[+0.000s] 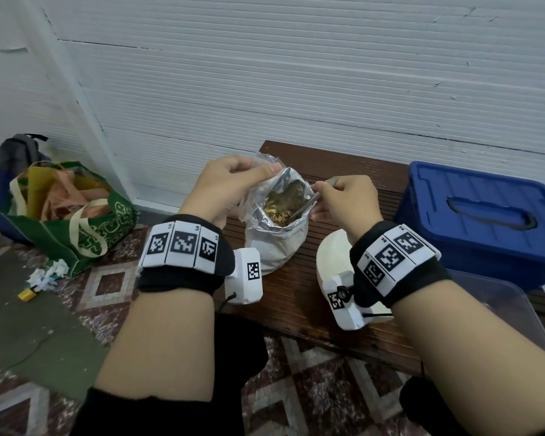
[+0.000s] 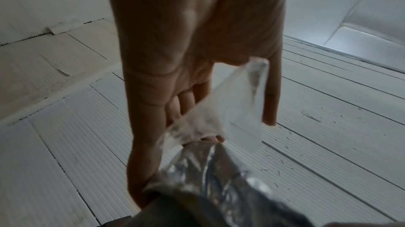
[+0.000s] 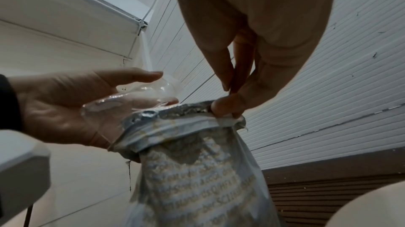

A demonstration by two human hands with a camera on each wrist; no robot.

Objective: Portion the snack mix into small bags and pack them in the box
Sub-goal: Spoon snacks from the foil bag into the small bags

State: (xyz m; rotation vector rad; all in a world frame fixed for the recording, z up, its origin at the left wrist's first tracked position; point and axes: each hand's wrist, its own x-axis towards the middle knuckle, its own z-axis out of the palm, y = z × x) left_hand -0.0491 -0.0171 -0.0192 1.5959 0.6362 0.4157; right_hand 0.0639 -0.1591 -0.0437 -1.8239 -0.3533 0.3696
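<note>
An open foil snack bag point(image 1: 276, 240) stands on the wooden bench point(image 1: 296, 306), with brown snack mix point(image 1: 280, 214) showing inside. My left hand point(image 1: 255, 173) is at the bag's far left rim and pinches a small clear bag point(image 1: 265, 158) between thumb and fingers; the clear bag point(image 2: 236, 109) hangs above the foil rim point(image 2: 208, 170). My right hand point(image 1: 326, 196) grips a metal spoon point(image 1: 307, 205) whose bowl dips into the mix at the right rim. In the right wrist view the right hand's fingers sit on the foil rim point(image 3: 188, 109), with the left hand point(image 3: 76, 106) opposite.
A blue box with its lid on point(image 1: 479, 221) stands at the bench's right end. A clear plastic tub point(image 1: 501, 306) sits in front of it. A white bowl point(image 1: 331, 253) lies under my right wrist. A green tote point(image 1: 76, 221) and paper scraps lie on the floor at left.
</note>
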